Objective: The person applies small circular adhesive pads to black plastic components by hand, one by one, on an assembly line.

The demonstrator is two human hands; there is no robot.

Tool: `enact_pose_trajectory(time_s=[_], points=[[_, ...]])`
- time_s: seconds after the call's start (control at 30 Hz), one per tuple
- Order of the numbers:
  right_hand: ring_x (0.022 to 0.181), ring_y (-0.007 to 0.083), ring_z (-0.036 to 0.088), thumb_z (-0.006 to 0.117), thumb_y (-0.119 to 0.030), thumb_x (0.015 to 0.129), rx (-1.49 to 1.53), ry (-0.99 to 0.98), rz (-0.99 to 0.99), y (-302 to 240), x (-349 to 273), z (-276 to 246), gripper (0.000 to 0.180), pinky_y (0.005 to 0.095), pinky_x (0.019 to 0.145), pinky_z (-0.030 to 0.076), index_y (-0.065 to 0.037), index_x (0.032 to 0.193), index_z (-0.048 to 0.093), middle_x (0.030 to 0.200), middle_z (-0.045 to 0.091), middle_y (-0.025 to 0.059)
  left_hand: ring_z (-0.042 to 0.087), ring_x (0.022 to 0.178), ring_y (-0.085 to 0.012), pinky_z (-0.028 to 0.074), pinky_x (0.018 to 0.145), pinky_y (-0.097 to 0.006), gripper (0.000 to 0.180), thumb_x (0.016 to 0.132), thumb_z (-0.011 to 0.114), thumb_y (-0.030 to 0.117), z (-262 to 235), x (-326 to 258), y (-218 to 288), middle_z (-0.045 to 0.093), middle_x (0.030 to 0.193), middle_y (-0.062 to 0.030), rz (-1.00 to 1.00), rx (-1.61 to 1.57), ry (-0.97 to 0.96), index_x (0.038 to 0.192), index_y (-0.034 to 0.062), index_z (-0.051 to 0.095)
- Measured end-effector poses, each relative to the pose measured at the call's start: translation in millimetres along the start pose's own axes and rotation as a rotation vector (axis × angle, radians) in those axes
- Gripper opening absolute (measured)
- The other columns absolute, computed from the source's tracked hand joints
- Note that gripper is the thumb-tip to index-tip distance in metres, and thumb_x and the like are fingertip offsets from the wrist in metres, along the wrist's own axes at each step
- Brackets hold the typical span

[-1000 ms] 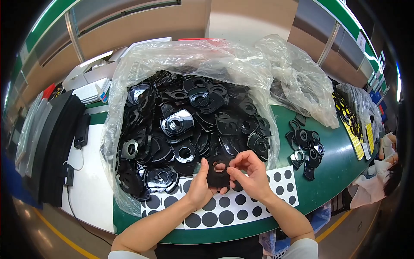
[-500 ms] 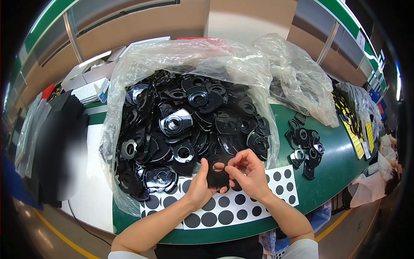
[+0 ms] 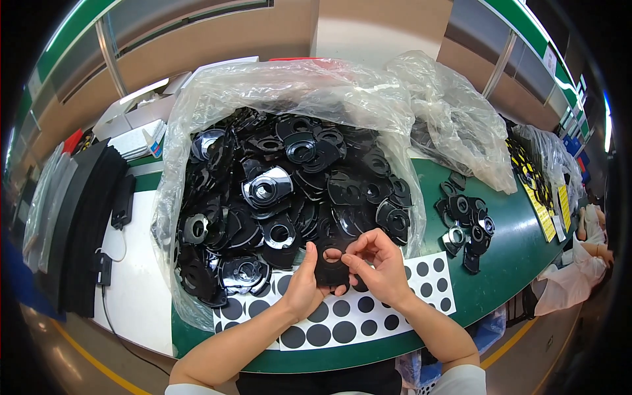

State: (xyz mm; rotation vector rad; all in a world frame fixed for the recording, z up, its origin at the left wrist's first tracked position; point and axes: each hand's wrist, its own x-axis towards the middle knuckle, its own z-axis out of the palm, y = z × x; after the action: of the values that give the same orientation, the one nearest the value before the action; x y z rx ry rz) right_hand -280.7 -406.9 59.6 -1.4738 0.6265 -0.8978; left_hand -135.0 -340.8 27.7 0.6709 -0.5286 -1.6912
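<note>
My left hand [image 3: 304, 282] holds a matte black plastic part [image 3: 333, 273] with a round hole, its thumb along the left edge and fingertips beneath. Closed in a pinch, my right hand [image 3: 382, 268] has thumb and index finger at the right rim of that hole. Whether a small piece also sits between those fingertips is hidden. Under both hands lie white sheets [image 3: 355, 336] with rows of black round stickers. Just beyond, a large clear plastic bag [image 3: 172, 164] lies open around a heap of similar black parts [image 3: 270, 187], some glossy.
On the green bench [image 3: 431, 191], a small pile of black parts [image 3: 464, 214] lies right. Behind it sits another clear bag [image 3: 454, 125]. At left stand black sheets [image 3: 79, 224] and a black adapter [image 3: 104, 268] with a cord. A person [image 3: 573, 276] shows at far right.
My hands and the held part stay almost still. A blurred dark patch at left is gone, showing the sheets and adapter. The person at far right has shifted.
</note>
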Motion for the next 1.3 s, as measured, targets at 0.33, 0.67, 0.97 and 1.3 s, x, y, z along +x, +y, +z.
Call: enact_pose_trajectory(time_s=[0.33, 0.67, 0.97, 1.3], points=[[0.058, 0.0073, 0.055, 0.065, 0.003, 0.081, -0.094, 0.002, -0.035, 0.5, -2.9, 1.2, 0.020, 0.0194, 0.054, 0.046, -0.003, 0.086, 0.046, 0.082, 0.058, 0.0058, 0.058, 0.077, -0.0165, 0.044, 0.059, -0.027, 0.031, 0.099, 0.035, 0.032, 3.4, -1.5, 2.8, 0.060, 0.090, -0.0117, 0.042, 0.044, -0.042, 0.107, 0.0046, 0.047], [0.077, 0.0198, 0.059, 0.067, 0.003, 0.069, -0.670, 0.077, -0.565, -3.5, 0.8, 1.4, 0.021, 0.0312, 0.065, 0.048, -0.004, 0.088, 0.061, 0.081, 0.062, 0.0063, 0.054, 0.066, -0.0156, 0.044, 0.058, -0.027, 0.016, 0.097, 0.042, 0.019, 1.3, -1.9, -0.2, 0.058, 0.086, -0.0076, 0.027, 0.008, 0.036, 0.105, 0.0063, 0.049], [0.096, 0.0227, 0.053, 0.068, -0.008, 0.066, -1.251, 0.316, -0.769, -20.7, -3.2, 13.7, 0.032, 0.0365, 0.083, 0.041, -0.008, 0.098, 0.064, 0.094, 0.063, 0.0065, 0.055, 0.072, -0.0156, 0.044, 0.057, -0.028, 0.020, 0.096, 0.045, 0.017, 1.8, -1.6, -3.8, 0.058, 0.092, -0.0086, 0.067, 0.063, 0.079, 0.113, 0.0070, 0.047], [0.055, 0.0094, 0.059, 0.064, -0.007, 0.079, -0.286, 0.139, 0.009, -2.0, 1.3, -10.1, 0.017, 0.0219, 0.053, 0.045, 0.004, 0.091, 0.067, 0.069, 0.065, 0.0077, 0.057, 0.068, -0.0145, 0.042, 0.054, -0.023, 0.034, 0.097, 0.044, 0.017, 2.8, 0.3, -3.7, 0.060, 0.092, -0.0136, 0.021, 0.262, -0.049, 0.128, 0.0076, 0.030]])
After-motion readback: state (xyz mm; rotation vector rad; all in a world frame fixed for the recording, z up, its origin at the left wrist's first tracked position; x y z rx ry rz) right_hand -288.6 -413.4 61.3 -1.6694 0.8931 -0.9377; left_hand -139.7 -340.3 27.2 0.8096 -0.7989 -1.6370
